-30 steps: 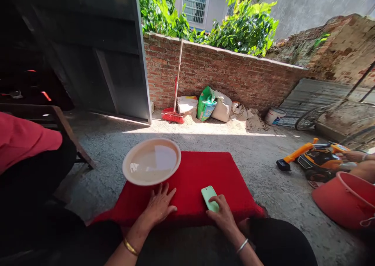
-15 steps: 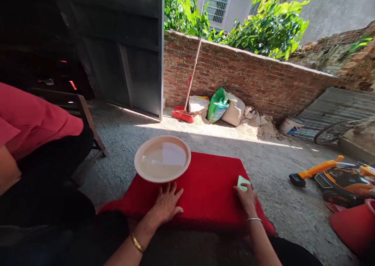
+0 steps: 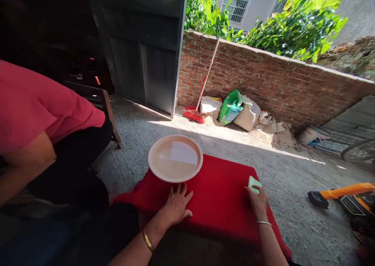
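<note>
My left hand (image 3: 177,206) lies on the red cloth (image 3: 218,201) with its fingers spread, fingertips just at the near side of a round, pale basin (image 3: 151,165). The basin holds water with a bright reflection on it, and it stands on the far left corner of the cloth. Near the right edge of the cloth, my right hand (image 3: 258,203) has its fingers closed round a small pale green block (image 3: 254,182), like a bar of soap in shape. My palm and fingers hide part of the block.
A person in a pink top (image 3: 49,98) sits close on the left. Beyond are a dark metal door (image 3: 140,43), a broom (image 3: 208,74), sacks (image 3: 231,108) and a brick wall (image 3: 252,70). An orange and black machine (image 3: 342,191) stands on the right.
The view has turned left, so everything appears farther right. Both hands keep nearly the same places on the cloth, the right one still on the pale green block.
</note>
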The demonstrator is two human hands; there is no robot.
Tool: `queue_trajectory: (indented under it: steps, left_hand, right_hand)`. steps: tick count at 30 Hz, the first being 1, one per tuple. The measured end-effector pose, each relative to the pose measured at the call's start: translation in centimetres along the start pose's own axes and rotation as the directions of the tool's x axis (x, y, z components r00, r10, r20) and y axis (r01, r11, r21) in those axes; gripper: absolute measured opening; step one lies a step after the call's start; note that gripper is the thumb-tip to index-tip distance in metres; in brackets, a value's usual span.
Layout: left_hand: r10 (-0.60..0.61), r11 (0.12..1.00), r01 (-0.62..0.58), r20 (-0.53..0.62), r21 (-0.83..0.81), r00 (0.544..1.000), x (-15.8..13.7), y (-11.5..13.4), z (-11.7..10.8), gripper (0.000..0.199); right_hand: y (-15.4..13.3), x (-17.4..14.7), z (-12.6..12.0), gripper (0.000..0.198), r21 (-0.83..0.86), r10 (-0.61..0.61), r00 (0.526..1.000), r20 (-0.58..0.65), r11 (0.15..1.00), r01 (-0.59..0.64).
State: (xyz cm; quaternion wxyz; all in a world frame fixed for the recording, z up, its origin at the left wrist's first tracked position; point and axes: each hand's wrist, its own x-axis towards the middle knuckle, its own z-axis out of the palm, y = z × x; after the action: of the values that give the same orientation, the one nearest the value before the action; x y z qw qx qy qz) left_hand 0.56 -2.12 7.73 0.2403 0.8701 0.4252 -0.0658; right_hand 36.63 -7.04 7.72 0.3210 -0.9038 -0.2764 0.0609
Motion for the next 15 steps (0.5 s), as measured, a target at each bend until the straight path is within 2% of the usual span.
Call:
queue_trajectory:
  steps: [3, 5, 8, 9, 11, 13, 14, 15]
  left_hand:
    - [-0.002, 1.0, 0.002, -0.002, -0.008, 1.0, -0.1, 0.1, -0.1, 0.078]
    - [-0.005, 1.0, 0.005, 0.002, -0.009, 1.0, -0.2, 0.1, -0.2, 0.078]
    - [-0.005, 1.0, 0.005, 0.009, 0.007, 1.0, -0.2, 0.1, -0.3, 0.077]
    - [-0.006, 1.0, 0.006, 0.008, 0.015, 1.0, -0.2, 0.1, -0.3, 0.077]
    - [-0.006, 1.0, 0.006, 0.001, 0.024, 1.0, -0.1, 0.1, -0.1, 0.077]
    - [-0.007, 1.0, 0.007, -0.009, 0.02, 1.0, 0.0, 0.0, 0.1, 0.077]
    - [-0.007, 1.0, 0.007, -0.012, 0.012, 1.0, 0.0, 0.0, 0.2, 0.077]
    - [-0.006, 1.0, 0.006, -0.014, 0.003, 1.0, 0.0, 0.0, 0.3, 0.077]
  right_hand:
    - [-0.3, 0.6, 0.1, 0.05, -0.08, 0.132, 0.991, -0.007, 0.988, -0.132]
    - [-1.8, -1.3, 2.1, 0.05, -0.082, 0.096, 0.994, 0.06, 0.992, -0.091]
    - [-5.0, -5.7, 6.3, 0.042, 0.001, -0.096, 0.97, 0.223, 0.995, 0.098]
    - [-5.9, -7.2, 7.5, 0.039, 0.044, -0.171, 0.945, 0.279, 0.985, 0.165]
    - [-7.0, -9.0, 9.1, 0.035, 0.158, -0.335, 0.863, 0.379, 0.942, 0.296]
    - [-6.4, -9.0, 9.2, 0.031, 0.278, -0.454, 0.791, 0.41, 0.888, 0.366]
    - [-5.5, -8.1, 8.8, 0.032, 0.316, -0.469, 0.79, 0.394, 0.877, 0.363]
    - [-4.3, -6.9, 8.0, 0.034, 0.329, -0.445, 0.82, 0.36, 0.883, 0.335]
